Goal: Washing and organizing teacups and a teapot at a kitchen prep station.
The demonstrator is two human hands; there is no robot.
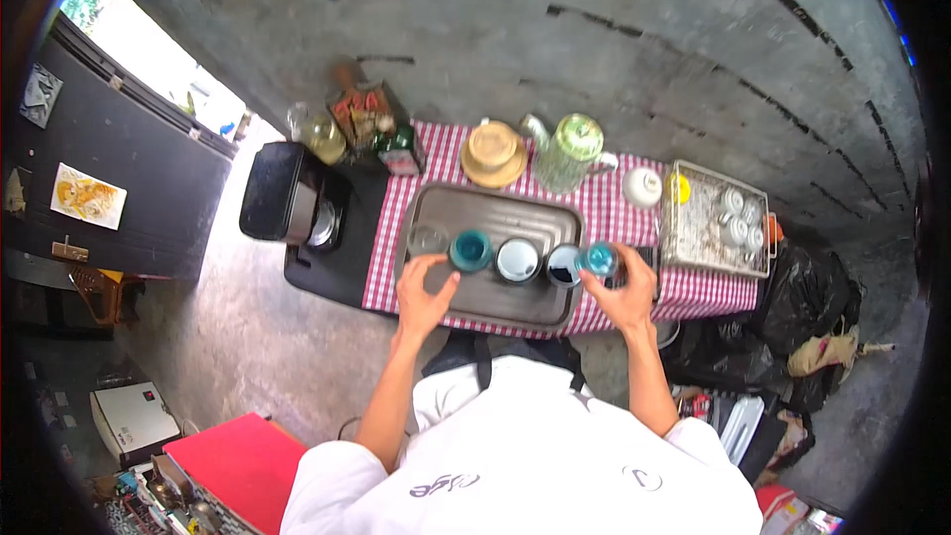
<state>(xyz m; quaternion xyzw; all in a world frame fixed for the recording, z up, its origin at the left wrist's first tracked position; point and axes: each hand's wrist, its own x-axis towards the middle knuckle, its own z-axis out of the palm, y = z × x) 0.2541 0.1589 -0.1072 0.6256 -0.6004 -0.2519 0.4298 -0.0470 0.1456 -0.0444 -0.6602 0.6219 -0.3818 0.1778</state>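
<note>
On a brown metal tray (475, 305) stands a row of cups and glasses. A teal glass (470, 251) sits left of a white-inside cup with a dark rim (518, 260). A second such cup (562, 266) is to its right. My left hand (422, 296) is beside the teal glass, thumb and fingers apart; its fingertips are close to the glass, perhaps touching it. My right hand (626, 288) grips a blue glass (599, 260) between thumb and fingers at the tray's right edge, overlapping the second cup in view. A clear glass (427, 239) stands at the tray's left end.
Behind the tray are a wooden lidded dish (493, 152), a glass pitcher with green lid (568, 156) and a white round pot (642, 187). A wire rack (695, 238) holds several upturned glasses. A coffee maker (278, 193) stands left. Black plastic bags (802, 297) lie right.
</note>
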